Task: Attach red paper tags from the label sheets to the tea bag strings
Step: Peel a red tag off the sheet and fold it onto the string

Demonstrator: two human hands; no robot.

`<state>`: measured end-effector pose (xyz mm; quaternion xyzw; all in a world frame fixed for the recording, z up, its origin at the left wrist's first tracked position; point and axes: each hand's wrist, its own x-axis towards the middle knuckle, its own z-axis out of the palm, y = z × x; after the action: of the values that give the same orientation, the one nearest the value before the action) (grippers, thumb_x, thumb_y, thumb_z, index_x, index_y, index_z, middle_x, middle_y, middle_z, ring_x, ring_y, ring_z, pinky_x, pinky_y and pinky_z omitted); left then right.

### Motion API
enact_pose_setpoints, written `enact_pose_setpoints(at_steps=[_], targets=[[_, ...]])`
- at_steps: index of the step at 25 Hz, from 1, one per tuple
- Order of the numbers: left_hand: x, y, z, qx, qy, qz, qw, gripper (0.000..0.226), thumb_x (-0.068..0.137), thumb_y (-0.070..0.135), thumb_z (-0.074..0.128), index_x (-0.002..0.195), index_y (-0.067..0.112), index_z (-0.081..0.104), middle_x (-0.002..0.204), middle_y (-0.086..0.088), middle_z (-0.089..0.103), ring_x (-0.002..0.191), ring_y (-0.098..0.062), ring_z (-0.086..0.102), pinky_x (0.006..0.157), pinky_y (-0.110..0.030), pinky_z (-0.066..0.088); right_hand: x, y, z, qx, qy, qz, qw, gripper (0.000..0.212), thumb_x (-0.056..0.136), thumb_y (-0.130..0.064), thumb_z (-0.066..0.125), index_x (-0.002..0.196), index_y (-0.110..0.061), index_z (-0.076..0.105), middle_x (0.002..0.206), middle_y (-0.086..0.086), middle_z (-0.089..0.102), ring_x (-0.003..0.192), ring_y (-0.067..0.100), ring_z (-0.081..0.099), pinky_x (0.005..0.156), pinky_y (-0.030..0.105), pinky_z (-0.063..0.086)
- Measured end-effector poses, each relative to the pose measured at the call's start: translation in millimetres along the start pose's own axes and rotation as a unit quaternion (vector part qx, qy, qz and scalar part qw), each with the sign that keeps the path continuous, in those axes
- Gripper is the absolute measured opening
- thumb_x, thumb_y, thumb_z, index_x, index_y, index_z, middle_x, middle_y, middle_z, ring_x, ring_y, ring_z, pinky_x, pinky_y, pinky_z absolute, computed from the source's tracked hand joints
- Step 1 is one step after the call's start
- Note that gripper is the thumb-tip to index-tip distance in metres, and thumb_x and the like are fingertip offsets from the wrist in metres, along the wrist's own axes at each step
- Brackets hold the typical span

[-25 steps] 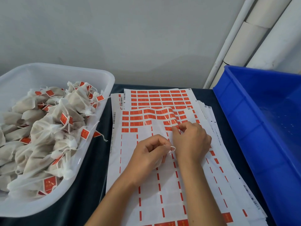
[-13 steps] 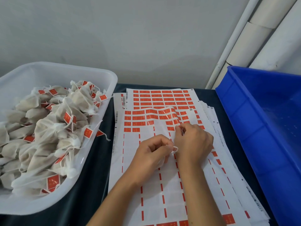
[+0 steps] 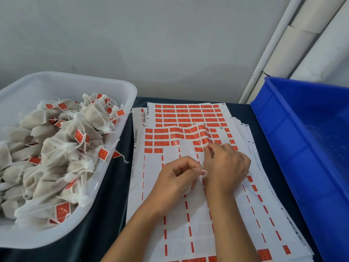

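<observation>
Left hand (image 3: 179, 176) curled, pinching; right hand (image 3: 225, 163) pinching.

packing workshop, probably | bulk tea-bag tub (image 3: 130, 95) | blue crate (image 3: 283, 148)

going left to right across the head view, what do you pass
white tub of tagged tea bags → label sheets on the dark table → left hand pinching a string loop → right hand picking at a red tag → blue bin

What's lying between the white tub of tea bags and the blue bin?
In the head view, the stack of label sheets on the dark table, with both hands, left hand and right hand, working over it.
</observation>
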<state>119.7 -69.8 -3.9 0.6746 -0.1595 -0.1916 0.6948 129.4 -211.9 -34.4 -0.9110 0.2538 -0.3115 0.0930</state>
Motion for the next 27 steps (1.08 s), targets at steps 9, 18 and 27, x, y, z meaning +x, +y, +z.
enact_pose_setpoints(at_steps=[9, 18, 27], targets=[[0.2, 0.2, 0.3, 0.004, 0.003, -0.003, 1.000, 0.021, 0.091, 0.034, 0.057, 0.081, 0.031, 0.075, 0.083, 0.002, 0.070, 0.072, -0.011, 0.063, 0.074, -0.024, 0.055, 0.4, 2.4, 1.0, 0.020, 0.007, 0.014, 1.000, 0.023, 0.090, -0.030, 0.079, 0.104, -0.012, 0.080, 0.097, 0.010, 0.077, 0.083, 0.027, 0.067, 0.083, 0.044, 0.050], [0.2, -1.0, 0.4, 0.006, 0.004, -0.004, 1.000, 0.021, 0.091, 0.034, 0.057, 0.082, 0.028, 0.075, 0.083, 0.000, 0.070, 0.071, -0.010, 0.062, 0.072, -0.023, 0.054, 3.6, 3.0, 6.0, -0.007, -0.041, 0.043, 0.998, 0.044, 0.094, -0.052, 0.067, 0.112, -0.014, 0.079, 0.109, 0.009, 0.074, 0.096, 0.029, 0.065, 0.086, 0.044, 0.048], [-0.3, -1.4, 0.6, 0.004, 0.004, -0.006, 1.000, 0.021, 0.091, 0.034, 0.057, 0.083, 0.026, 0.075, 0.083, 0.000, 0.070, 0.071, -0.011, 0.062, 0.073, -0.025, 0.054, -0.4, 2.5, 4.0, -0.008, -0.014, 0.014, 1.000, 0.033, 0.092, -0.041, 0.074, 0.109, -0.013, 0.081, 0.100, 0.010, 0.077, 0.086, 0.029, 0.068, 0.084, 0.046, 0.052]])
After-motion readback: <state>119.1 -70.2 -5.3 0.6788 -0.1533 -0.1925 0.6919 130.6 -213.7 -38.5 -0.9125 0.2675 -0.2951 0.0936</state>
